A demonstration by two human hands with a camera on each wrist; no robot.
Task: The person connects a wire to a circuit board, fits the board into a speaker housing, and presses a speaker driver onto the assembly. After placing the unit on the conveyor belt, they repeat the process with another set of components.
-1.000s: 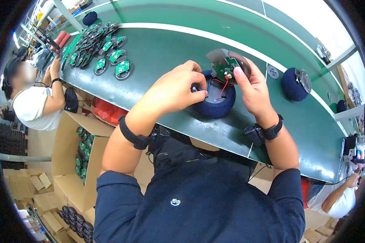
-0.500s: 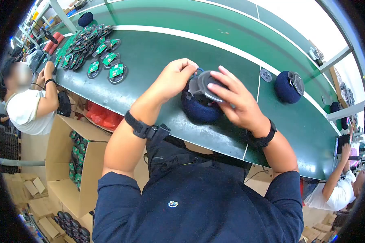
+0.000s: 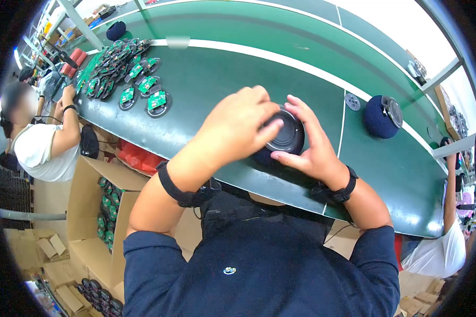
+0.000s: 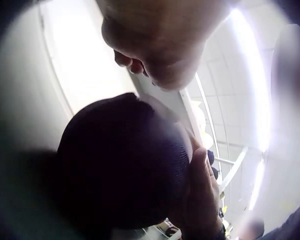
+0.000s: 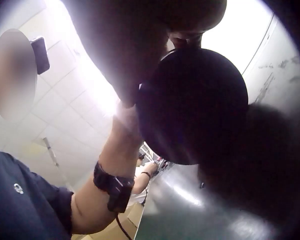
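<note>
A black round cover [image 3: 290,136] with ringed ridges lies over the opening of a dark blue fabric-covered ball housing [image 3: 264,157]. In the head view most of the housing is hidden by the hands and the cover. My right hand [image 3: 318,145] holds the housing from the right, thumb low and fingers along the far side. From the left, my left hand [image 3: 240,127] reaches over, its thumb and fingertips at the cover's edge. The left wrist view shows the housing [image 4: 122,165] dark, with right-hand fingers [image 4: 202,185] against its side.
A second blue ball housing [image 3: 382,119] and a grey perforated disc [image 3: 353,102] are on the green bench [image 3: 195,74], to the right. Further left lies a heap of covers with green circuit boards [image 3: 108,68]. An open carton [image 3: 127,222] of boards stands below. People sit at both sides.
The cover, earlier raised in my right hand with its circuit board and red wires showing, has turned over onto the housing. My left hand has moved from the housing's rim to over the cover.
</note>
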